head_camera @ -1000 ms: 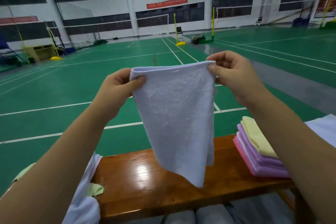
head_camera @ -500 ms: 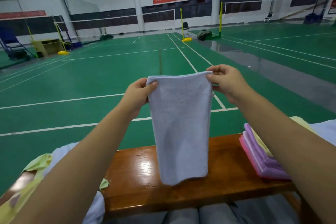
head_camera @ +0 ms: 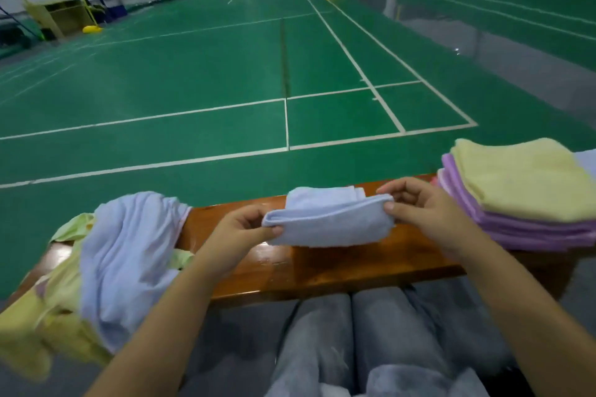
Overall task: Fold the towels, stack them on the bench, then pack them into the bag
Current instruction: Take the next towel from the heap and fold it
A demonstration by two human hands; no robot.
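Towel point(head_camera: 325, 222) folded small, just above worktop point(head_camera: 338, 264); my left hand point(head_camera: 240, 237) pinches its left end, right hand point(head_camera: 422, 211) its right corner. I judge: square edges, keep layers together, set on folded stack point(head_camera: 522, 193)

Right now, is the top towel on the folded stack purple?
No, the top towel on the folded stack at the right end of the bench is pale yellow, with purple ones beneath it.
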